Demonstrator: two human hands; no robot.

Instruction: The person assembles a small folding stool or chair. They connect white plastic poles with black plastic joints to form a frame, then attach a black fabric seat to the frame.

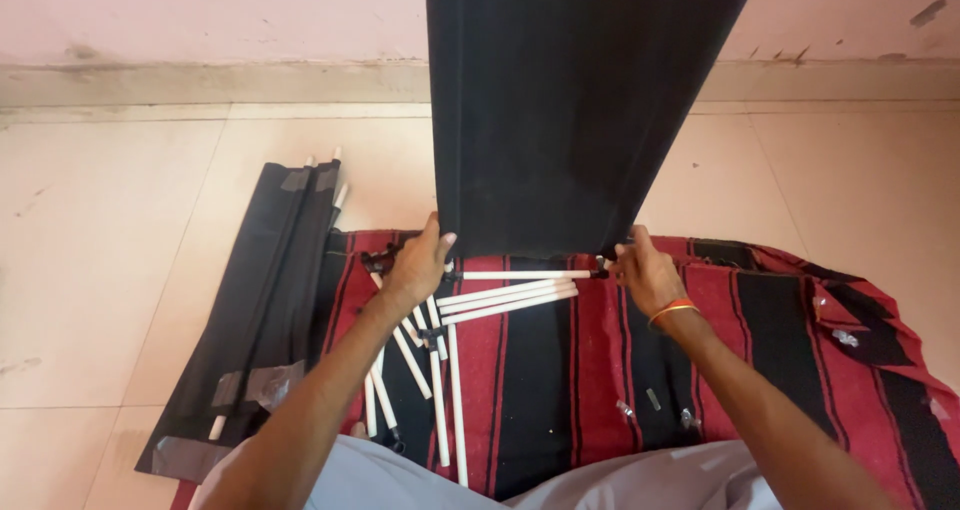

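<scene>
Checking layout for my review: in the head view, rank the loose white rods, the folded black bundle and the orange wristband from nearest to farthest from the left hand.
1. Loose white rods, just below the left hand.
2. Folded black bundle, on the floor to its left.
3. Orange wristband, across on the right wrist.

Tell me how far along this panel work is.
Done, apparently: one folded black panel with rods lies on the floor beside the striped blanket. In hand: the left hand and right hand hold the upright black cloth at its bottom rod. Left: loose white rods on the blanket.
</scene>
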